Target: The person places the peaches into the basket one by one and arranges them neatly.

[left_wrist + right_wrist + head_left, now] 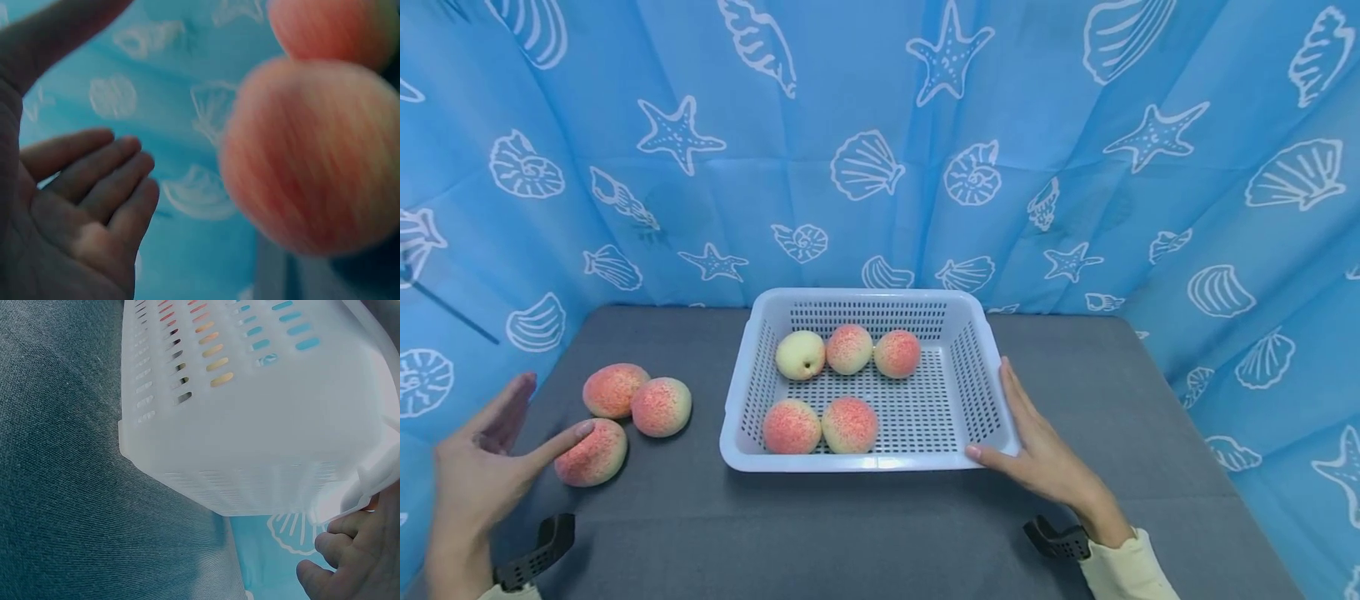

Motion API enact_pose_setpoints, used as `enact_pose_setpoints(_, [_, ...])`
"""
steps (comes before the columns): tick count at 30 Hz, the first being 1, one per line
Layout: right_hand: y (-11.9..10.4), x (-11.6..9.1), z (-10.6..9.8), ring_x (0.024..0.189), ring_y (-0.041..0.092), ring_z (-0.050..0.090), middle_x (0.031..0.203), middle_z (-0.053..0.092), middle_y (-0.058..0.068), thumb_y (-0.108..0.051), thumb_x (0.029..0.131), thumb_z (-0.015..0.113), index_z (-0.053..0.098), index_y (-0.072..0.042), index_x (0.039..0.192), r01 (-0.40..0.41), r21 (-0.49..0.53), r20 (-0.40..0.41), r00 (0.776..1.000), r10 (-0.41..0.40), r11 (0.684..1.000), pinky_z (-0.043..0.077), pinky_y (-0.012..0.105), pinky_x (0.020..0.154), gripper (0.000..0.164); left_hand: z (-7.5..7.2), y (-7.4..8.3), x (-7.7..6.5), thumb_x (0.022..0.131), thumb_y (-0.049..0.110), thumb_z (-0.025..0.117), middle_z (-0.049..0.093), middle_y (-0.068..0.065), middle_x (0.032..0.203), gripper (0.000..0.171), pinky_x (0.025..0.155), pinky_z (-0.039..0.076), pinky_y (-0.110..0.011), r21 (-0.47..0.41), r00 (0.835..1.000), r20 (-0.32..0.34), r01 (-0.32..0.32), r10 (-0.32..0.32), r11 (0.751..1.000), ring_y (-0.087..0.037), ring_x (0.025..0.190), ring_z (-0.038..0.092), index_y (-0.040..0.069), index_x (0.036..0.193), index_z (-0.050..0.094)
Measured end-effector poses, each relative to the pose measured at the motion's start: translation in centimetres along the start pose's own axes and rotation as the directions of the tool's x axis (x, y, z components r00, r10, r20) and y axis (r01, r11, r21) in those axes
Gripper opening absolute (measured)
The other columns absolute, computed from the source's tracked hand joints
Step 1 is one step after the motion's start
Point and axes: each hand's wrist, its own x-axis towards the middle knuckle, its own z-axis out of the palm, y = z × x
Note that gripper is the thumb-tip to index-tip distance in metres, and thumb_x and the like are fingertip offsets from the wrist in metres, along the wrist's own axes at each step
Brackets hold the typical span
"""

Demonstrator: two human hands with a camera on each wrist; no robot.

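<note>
My left hand [482,471] is at the left with its fingers spread and its palm bare. In the head view its thumb overlaps the nearest peach [593,457]; in the left wrist view a gap separates the hand [87,231] from that peach [312,156]. Two more peaches, one redder [613,390] and one paler [661,407], sit just behind it. My right hand [1048,458] grips a white plastic basket [880,464] at its front right corner, thumb on the front rim, fingers along the right side. In the right wrist view, fingers [350,544] bend beneath the rim.
Several peaches lie in the basket: a pale yellow one [800,355] and two red ones at the back, two more [849,425] at the front left. A grey cloth [880,533] covers the table. Blue curtains [880,233] with shell prints hang behind and at both sides.
</note>
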Motion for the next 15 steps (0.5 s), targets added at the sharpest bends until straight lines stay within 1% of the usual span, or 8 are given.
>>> enact_pose_setpoints(3, [0.1,-0.1,0.0,0.126,0.042,0.054,0.169,-0.009,0.013,-0.030,0.086,0.083,-0.010,-0.034,0.161,0.004,-0.003,-0.003,1.000,-0.004,1.000,0.050,0.056,0.094,0.120,-0.1,-2.4,-0.2,0.089,0.010,0.080,0.031,-0.004,0.163,0.086,0.109,0.026,-0.009,0.035,0.998,0.066,0.017,-0.020,0.999,-0.006,0.147,0.030,0.017,0.159,0.031])
enact_pose_setpoints(6, [0.1,-0.1,0.0,0.125,0.041,0.055,0.169,-0.009,0.014,-0.029,0.087,0.083,-0.011,-0.034,0.161,0.009,-0.005,-0.005,1.000,-0.009,1.000,0.050,0.056,0.095,0.119,0.0,-4.1,-0.2,0.091,0.013,0.078,0.027,-0.006,0.165,0.088,0.107,0.026,-0.006,0.050,0.988,0.149,0.034,-0.041,0.998,-0.005,0.149,0.026,0.016,0.161,0.026])
enact_pose_setpoints(8, [0.1,-0.1,0.0,0.126,0.042,0.054,0.169,-0.009,0.014,-0.028,0.087,0.082,-0.011,-0.034,0.161,0.011,-0.004,-0.005,1.000,-0.011,1.000,0.049,0.057,0.096,0.119,0.2,-4.7,-0.1,0.091,0.017,0.079,0.024,-0.011,0.165,0.091,0.107,0.025,-0.007,0.064,0.975,0.208,0.061,-0.073,0.996,-0.009,0.150,0.023,0.013,0.162,0.022])
enact_pose_setpoints(10, [0.1,-0.1,0.0,0.127,0.043,0.053,0.169,-0.010,0.013,-0.028,0.087,0.082,-0.011,-0.035,0.161,0.012,-0.002,-0.005,1.000,-0.012,1.000,0.048,0.059,0.097,0.119,0.2,-5.1,0.0,0.090,0.024,0.080,0.021,-0.017,0.165,0.095,0.107,0.025,-0.007,0.101,0.957,0.263,0.098,-0.121,0.990,-0.014,0.152,0.020,0.009,0.162,0.019])
enact_pose_setpoints(12, [0.1,-0.1,0.0,0.127,0.043,0.053,0.169,-0.011,0.013,-0.028,0.087,0.082,-0.011,-0.036,0.161,0.012,0.005,-0.003,1.000,-0.012,1.000,0.049,0.059,0.096,0.119,0.2,-5.4,0.1,0.090,0.028,0.079,0.019,-0.024,0.164,0.098,0.115,0.024,-0.020,0.118,0.939,0.306,0.126,-0.157,0.985,-0.026,0.153,0.018,0.004,0.162,0.017])
enact_pose_setpoints(13, [0.1,0.0,0.0,0.126,0.043,0.053,0.169,-0.011,0.013,-0.029,0.087,0.082,-0.011,-0.036,0.161,0.011,0.008,-0.003,1.000,-0.011,1.000,0.049,0.058,0.096,0.119,0.3,-5.5,0.2,0.090,0.031,0.079,0.019,-0.025,0.163,0.099,0.117,0.022,-0.025,0.132,0.930,0.320,0.145,-0.180,0.981,-0.030,0.153,0.017,0.003,0.162,0.016])
enact_pose_setpoints(15, [0.1,0.0,0.0,0.125,0.042,0.055,0.169,-0.010,0.013,-0.029,0.087,0.082,-0.011,-0.036,0.161,0.010,0.012,-0.002,1.000,-0.010,1.000,0.051,0.056,0.094,0.119,0.2,-5.9,0.2,0.090,0.036,0.079,0.019,-0.027,0.162,0.101,0.117,0.020,-0.025,0.159,0.918,0.338,0.163,-0.209,0.974,-0.036,0.152,0.016,0.003,0.162,0.016])
